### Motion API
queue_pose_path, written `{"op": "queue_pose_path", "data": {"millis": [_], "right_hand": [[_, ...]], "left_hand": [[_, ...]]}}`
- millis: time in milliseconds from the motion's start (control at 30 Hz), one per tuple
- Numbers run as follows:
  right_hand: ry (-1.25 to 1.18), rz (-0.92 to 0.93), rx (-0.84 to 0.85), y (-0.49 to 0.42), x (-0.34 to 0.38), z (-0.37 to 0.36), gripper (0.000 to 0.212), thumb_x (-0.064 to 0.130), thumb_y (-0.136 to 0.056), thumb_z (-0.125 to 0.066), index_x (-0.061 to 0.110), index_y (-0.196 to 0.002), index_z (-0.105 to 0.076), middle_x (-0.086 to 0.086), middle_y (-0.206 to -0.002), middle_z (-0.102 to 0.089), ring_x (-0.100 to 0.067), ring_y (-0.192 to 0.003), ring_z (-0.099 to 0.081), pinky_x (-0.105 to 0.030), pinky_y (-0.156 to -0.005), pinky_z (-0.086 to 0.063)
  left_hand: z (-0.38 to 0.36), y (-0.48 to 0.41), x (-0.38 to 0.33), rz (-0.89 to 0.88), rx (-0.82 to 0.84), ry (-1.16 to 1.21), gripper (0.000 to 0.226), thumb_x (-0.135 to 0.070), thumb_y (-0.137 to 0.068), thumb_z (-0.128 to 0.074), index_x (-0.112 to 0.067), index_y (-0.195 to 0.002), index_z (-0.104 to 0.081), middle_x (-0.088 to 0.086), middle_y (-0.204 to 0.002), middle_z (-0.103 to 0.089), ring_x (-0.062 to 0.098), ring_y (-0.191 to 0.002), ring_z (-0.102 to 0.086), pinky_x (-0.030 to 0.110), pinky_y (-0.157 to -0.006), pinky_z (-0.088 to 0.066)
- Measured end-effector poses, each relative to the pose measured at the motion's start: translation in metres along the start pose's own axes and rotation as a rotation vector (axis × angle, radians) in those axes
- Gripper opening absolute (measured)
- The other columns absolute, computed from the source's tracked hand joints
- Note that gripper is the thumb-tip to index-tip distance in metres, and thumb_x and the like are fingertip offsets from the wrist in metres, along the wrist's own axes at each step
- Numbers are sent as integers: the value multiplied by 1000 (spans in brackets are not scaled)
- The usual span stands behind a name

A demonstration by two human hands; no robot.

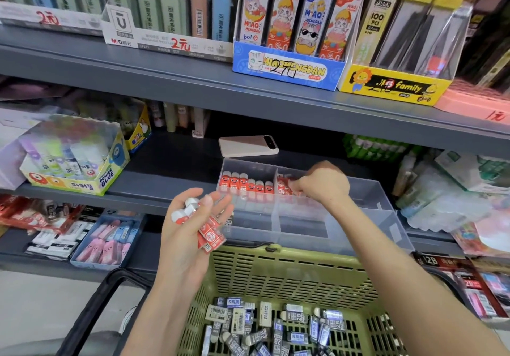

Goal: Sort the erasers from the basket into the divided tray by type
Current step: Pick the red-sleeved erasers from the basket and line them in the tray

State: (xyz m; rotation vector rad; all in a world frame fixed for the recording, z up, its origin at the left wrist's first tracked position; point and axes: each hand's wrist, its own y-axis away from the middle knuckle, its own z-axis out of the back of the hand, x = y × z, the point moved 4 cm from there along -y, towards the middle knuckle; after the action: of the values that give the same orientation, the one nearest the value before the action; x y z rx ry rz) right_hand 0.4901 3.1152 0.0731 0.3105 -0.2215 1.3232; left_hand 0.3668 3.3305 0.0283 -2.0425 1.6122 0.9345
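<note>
Six red-sleeved erasers (246, 186) are counted in a row within one divided tray (369, 190). One green basket (303, 253), one phone (248, 147), a left hand (190, 226) and a right hand (321, 183) are seen.

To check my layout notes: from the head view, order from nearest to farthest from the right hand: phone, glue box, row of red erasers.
1. row of red erasers, just left of the right hand
2. phone, behind the tray
3. glue box, far left

Bright, even light from above; dark shadow under the shelf (165, 71). Edges bend outward. Glue box (82, 186) at 9 o'clock and left hand (190, 234) look soft, smeared.
</note>
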Motion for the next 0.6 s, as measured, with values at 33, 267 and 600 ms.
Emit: {"op": "queue_pose_path", "data": {"millis": [33, 267, 600], "right_hand": [[-18, -16, 16, -1, 0, -4, 23, 27, -67, -68, 13, -60, -52, -2, -64, -55, -25, -65, -54, -20, -47, -31], [147, 146, 25, 8, 5, -13, 34, 42, -87, -54, 10, -76, -59, -7, -81, -57, -29, -83, -59, -29, -71, -45], [-486, 532, 290, 134, 61, -21, 23, 48, -71, -72, 26, -67, -66, 9, -64, -66, 5, -59, -56, -20, -63, -51]], "left_hand": [[0, 0, 0, 0, 2, 5, 24, -14, -74, -62, -13, -98, -57, 9, -88, -74, 30, -96, -70, 34, -75, -58], [-3, -1, 3, 35, 7, 115, 18, -21, -78, -61, -16, -95, -58, 8, -89, -74, 29, -99, -69, 33, -74, -58], [-7, 1, 4, 31, 18, 167, 19, -26, -82, -57, -16, -98, -54, 10, -100, -74, 26, -102, -69, 32, -71, -58]]}}
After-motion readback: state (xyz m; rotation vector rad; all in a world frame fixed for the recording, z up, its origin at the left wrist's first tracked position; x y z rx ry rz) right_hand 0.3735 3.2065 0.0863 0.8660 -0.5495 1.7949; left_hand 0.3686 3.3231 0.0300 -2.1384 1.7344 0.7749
